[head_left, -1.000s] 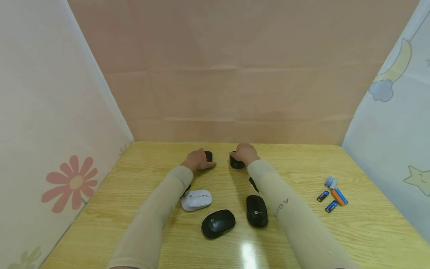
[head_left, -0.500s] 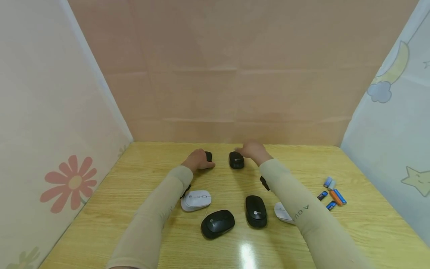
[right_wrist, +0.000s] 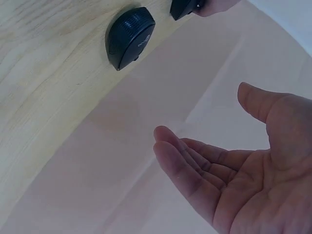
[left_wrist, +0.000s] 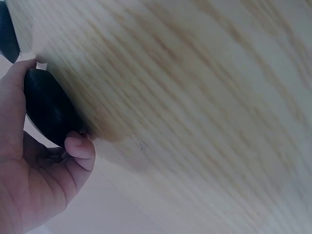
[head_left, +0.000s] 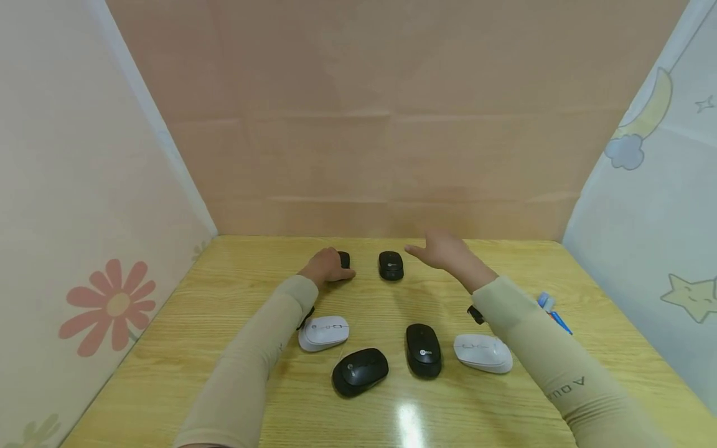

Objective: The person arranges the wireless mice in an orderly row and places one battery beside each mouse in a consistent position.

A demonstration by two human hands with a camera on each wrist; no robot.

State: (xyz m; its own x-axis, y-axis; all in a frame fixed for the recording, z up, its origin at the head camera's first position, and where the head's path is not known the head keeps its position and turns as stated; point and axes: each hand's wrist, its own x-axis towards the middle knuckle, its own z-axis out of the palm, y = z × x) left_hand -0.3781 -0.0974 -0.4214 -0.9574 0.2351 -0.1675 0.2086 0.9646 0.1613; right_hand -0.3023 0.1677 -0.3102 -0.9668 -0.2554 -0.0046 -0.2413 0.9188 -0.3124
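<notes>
The left hand (head_left: 327,266) is gripping a black mouse (left_wrist: 51,107) near the far edge of the surface (head_left: 252,249); its digits are curling at two opposite ends. The right hand (head_left: 445,250) is hovering released, fingers loosely bent and holding nothing, to the right of a second black mouse (head_left: 391,266), which is lying apart from both hands.

I am judging that, if the left hand is lifting, its mouse could be slipping or turning, because mainly the ends are being held. If it is sliding rightward, it could be bumping the second black mouse.

The right arm is also bringing a risk: its sleeve (head_left: 560,367) is passing just beside a white mouse (head_left: 482,353) and is partly hiding the batteries (head_left: 561,322). A low sweep could be pushing that mouse askew or making the batteries roll. Below the left wrist, a dark piece (head_left: 305,318) is sitting close to the other white mouse (head_left: 323,333), so a careless pull back could be nudging it.
</notes>
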